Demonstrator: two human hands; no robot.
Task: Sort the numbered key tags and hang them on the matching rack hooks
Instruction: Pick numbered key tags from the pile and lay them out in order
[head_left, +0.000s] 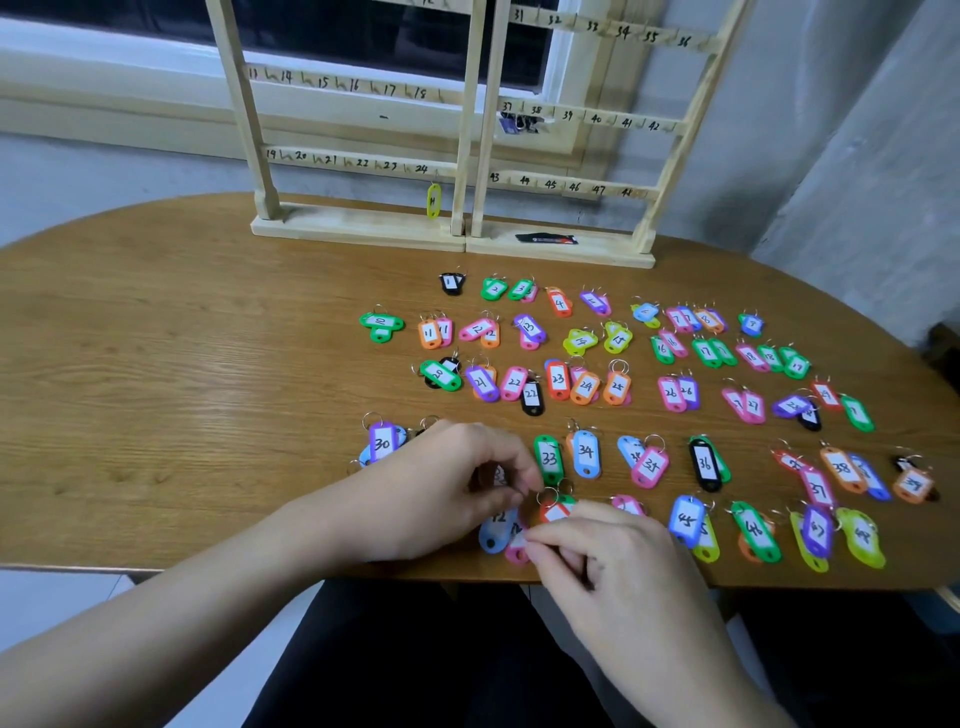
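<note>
Several coloured numbered key tags lie in sorted rows on the wooden table, mostly in pairs. My left hand is curled over the row of thirties, and a white-labelled tag shows between its fingers. My right hand pinches a pink tag at the table's front edge, beside a light-blue tag 42. A red tag with its ring lies between the two hands. At the back stand two wooden racks with numbered hooks. A yellow tag hangs under hook 24.
Dark blue tags hang near hooks 37 and 38. A black flat object lies on the right rack's base. The table's left half holds no tags. A grey wall corner rises at the right.
</note>
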